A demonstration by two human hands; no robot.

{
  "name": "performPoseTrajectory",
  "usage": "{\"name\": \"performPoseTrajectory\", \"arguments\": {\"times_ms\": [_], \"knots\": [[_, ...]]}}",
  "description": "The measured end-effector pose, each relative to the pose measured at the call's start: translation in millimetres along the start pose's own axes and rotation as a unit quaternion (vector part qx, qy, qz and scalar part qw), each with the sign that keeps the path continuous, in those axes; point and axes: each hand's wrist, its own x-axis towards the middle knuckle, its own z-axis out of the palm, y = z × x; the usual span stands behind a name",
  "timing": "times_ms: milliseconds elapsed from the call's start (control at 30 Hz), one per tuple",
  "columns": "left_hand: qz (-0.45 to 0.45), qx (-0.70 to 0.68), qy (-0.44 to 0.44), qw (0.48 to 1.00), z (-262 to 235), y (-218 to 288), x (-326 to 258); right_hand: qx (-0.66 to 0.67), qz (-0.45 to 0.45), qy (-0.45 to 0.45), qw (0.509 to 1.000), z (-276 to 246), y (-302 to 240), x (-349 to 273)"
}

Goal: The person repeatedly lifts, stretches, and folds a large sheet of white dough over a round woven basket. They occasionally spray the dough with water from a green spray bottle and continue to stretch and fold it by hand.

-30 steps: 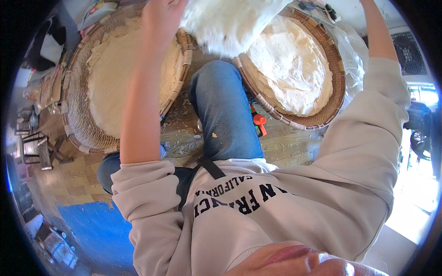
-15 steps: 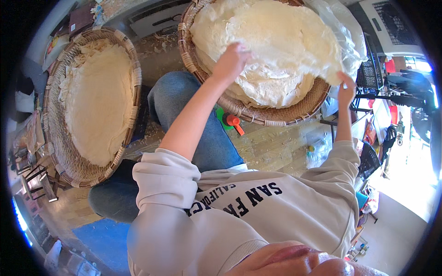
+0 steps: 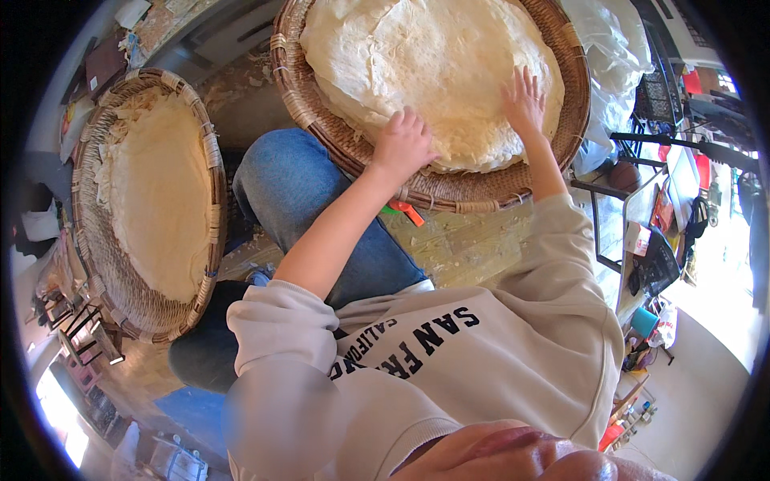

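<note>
A stack of thin, round, cream-coloured sheets, like flatbread, fills the big wicker basket in front of me. The top sheet lies spread with small wrinkles. At the stack's near left edge rests my left hand, its fingers loosely bent over the sheet and the thumb apart. My right hand lies open on the right part of the top sheet, fingers spread. How firmly the left fingertips touch the sheet cannot be made out.
To my left stands a second wicker basket with a similar sheet stack. An orange-red handled object sits below the big basket's rim. Clear plastic wrapping and a metal-legged table are at the right. My bent knee is close by.
The top sheet, lifted between both hands before, now lies down on the stack. My right hand has moved left onto it and spread its fingers; my left hand has come down nearer to me.
</note>
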Motion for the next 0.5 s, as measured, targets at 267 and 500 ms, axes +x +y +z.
{"name": "performPoseTrajectory", "arguments": {"times_ms": [267, 500], "knots": [[-0.035, -0.192, -0.189, 0.962, 16.3, -5.6, -13.5, 0.022, 0.044, -0.073, 0.996, 40.8, -9.5, 6.1], [-0.018, -0.219, -0.054, 0.974, -14.4, -15.0, -24.1, -0.412, -0.096, -0.042, 0.905, 44.0, -11.7, -2.3]]}}
